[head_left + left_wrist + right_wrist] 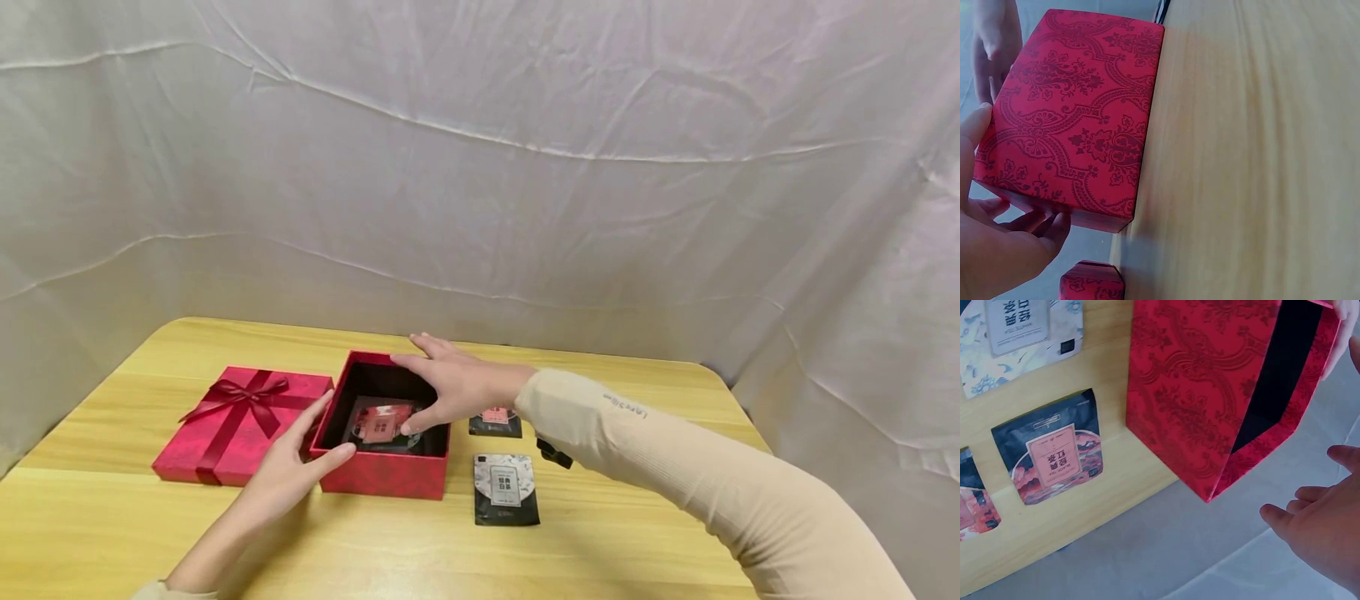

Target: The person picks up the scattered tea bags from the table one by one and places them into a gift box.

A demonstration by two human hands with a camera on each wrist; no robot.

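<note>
My left hand (285, 475) touches the front left corner of an open red gift box (386, 477), fingers at its left side and thumb at the front. The left wrist view shows the box's patterned front (1079, 106) with that hand (1010, 250) beside it. Over the box's right side is my right hand (453, 383), fingers spread and holding nothing; in the right wrist view this hand (1329, 519) is apart from the box wall (1197, 381). Inside the box lies a pink-labelled tea packet (378, 423); whether others lie under it cannot be seen.
The box's lid (202, 429), tied with a dark red bow, lies left of the box. Right of it lie a white-and-black tea packet (506, 496) and a pink-labelled one (495, 427). Another packet (972, 509) appears in the right wrist view. A pale curtain (480, 208) hangs behind the table.
</note>
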